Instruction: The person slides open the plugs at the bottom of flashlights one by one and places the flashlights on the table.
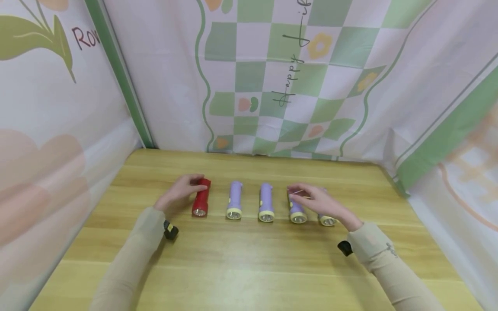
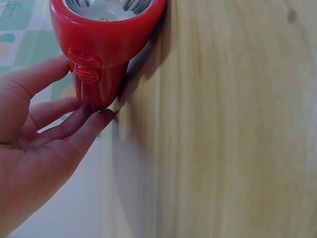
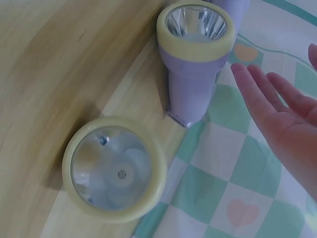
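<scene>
A red flashlight (image 1: 201,198) lies at the left end of a row on the wooden table, its lens facing the near side. My left hand (image 1: 184,189) holds it near the tail, thumb on one side and fingertips at the tail end (image 2: 99,101). Two purple flashlights with cream rims, one (image 1: 235,201) and another (image 1: 266,203), lie in the middle of the row. Over a further purple flashlight (image 1: 297,214) hovers my right hand (image 1: 317,202), its fingers extended and apart from the flashlight. The rightmost purple flashlight (image 1: 327,220) is partly hidden beneath that hand.
The wooden table (image 1: 241,268) stretches toward the near side. A checkered green and white curtain (image 1: 272,86) hangs along its back edge, with further fabric walls at left and right. Small black devices sit at both wrists.
</scene>
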Motion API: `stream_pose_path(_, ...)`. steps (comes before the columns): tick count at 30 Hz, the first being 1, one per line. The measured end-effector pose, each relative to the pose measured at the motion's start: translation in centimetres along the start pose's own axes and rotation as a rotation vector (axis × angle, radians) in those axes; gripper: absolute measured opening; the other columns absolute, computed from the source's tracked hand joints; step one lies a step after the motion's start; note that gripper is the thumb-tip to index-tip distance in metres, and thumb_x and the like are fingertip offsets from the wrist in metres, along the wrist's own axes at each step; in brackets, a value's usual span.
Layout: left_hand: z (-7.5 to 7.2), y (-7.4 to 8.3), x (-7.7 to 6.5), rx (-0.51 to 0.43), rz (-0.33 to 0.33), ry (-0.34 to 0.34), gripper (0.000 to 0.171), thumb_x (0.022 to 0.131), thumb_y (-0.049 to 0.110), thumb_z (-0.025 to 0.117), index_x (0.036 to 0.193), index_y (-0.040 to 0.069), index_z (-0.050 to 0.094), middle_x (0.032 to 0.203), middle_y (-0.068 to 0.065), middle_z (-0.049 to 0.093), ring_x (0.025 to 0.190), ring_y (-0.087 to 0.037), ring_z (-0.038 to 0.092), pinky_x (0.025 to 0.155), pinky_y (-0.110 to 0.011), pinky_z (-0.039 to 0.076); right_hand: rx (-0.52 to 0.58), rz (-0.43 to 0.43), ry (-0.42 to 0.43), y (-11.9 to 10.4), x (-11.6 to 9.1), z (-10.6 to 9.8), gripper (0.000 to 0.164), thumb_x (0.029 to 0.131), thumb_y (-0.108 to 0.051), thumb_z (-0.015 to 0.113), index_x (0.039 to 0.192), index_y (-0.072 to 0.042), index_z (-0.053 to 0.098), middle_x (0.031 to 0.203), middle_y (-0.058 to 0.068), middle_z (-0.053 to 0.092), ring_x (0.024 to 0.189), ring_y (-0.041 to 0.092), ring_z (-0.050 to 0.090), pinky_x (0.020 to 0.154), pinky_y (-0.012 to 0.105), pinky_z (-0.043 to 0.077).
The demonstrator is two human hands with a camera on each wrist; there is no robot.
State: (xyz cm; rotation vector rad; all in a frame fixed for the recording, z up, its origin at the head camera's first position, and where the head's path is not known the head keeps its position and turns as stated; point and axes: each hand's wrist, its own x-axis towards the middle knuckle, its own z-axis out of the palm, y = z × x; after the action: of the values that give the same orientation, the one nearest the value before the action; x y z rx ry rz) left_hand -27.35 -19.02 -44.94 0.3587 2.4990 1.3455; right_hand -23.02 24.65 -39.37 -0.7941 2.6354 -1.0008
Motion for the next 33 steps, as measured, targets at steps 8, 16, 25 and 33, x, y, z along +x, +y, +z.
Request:
stream_pose_path(8,0.0,0.3,-0.1,-0.019,-0.005,-0.008,0.063,0.098,0.024,0.062,0.148,-0.006,0.037,0.148,-0.028,0.046,0.137,-0.042,0.046,0.116,-0.053,0.038,0.034,-0.003,-0.025,-0.7,0.4,0.5,0.042,0.103,-0.022,0.053,0.137,0.003,0.052,0.133,0.024,0.061,0.121,0.036,0.061,0.102,0.044,0.053)
stream_pose_path(16,-0.1,0.3,-0.1,-0.023,0.003,-0.016,0.064,0.098,0.023,0.062,0.147,-0.009,0.036,0.147,-0.031,0.046,0.136,-0.044,0.046,0.116,-0.052,0.038,0.037,-0.029,-0.023,-1.0,1.0,0.9,0.041,0.102,-0.022,0.054,0.135,0.003,0.054,0.132,0.021,0.063,0.119,0.034,0.063,0.1,0.036,0.054)
stream_pose_path(25,-0.2,0.0,-0.1,0.009,0.005,-0.014,0.062,0.098,0.025,0.061,0.146,-0.007,0.038,0.146,-0.03,0.048,0.135,-0.043,0.048,0.116,-0.052,0.039,0.041,-0.035,-0.044,-1.7,1.8,1.3,0.042,0.103,-0.023,0.053,0.136,0.004,0.053,0.132,0.022,0.062,0.12,0.037,0.062,0.102,0.046,0.053)
stream_pose_path(33,-0.3,-0.1,-0.1,-0.006,-0.001,-0.012,0.062,0.098,0.025,0.062,0.147,-0.004,0.039,0.147,-0.027,0.048,0.136,-0.041,0.047,0.116,-0.051,0.039,0.033,-0.049,-0.059,-2.1,2.5,1.7,0.047,0.103,-0.027,0.053,0.137,0.005,0.051,0.133,0.023,0.062,0.121,0.037,0.061,0.1,0.044,0.054)
